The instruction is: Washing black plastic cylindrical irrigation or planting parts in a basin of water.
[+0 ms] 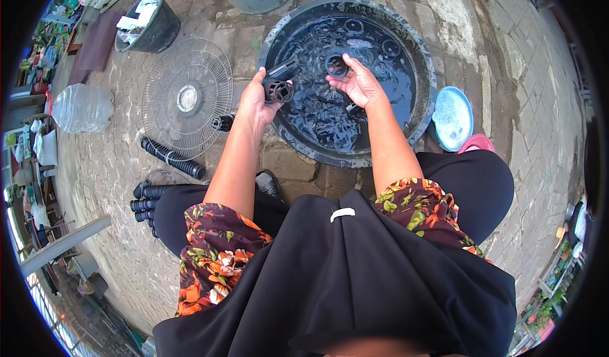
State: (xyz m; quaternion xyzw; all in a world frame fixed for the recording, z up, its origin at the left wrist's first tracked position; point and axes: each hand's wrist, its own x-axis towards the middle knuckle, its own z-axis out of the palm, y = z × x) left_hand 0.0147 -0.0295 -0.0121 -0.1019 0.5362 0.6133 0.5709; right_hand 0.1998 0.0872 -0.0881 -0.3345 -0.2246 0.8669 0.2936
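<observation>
My left hand [257, 97] holds dark hollow plastic parts [279, 83] near the left rim of a large round black tub [347, 161]. One part points its open, slotted end to the right. Above the tub's dark water [314, 114], my right hand [359, 83] grips a dark plastic ring [336, 65] between thumb and fingers. More round dark pieces [391, 48] show in the water towards the far side. A small dark part [352, 107] pokes out just below my right hand, partly covered by it.
Left of the tub, a wire fan grille [187, 99] lies on the paving, with a black ribbed tube [173, 159] and a short slotted part [221, 123] at its edge. Several ribbed tubes [145, 204] lie by my left knee. A blue basin of suds [453, 119] stands right.
</observation>
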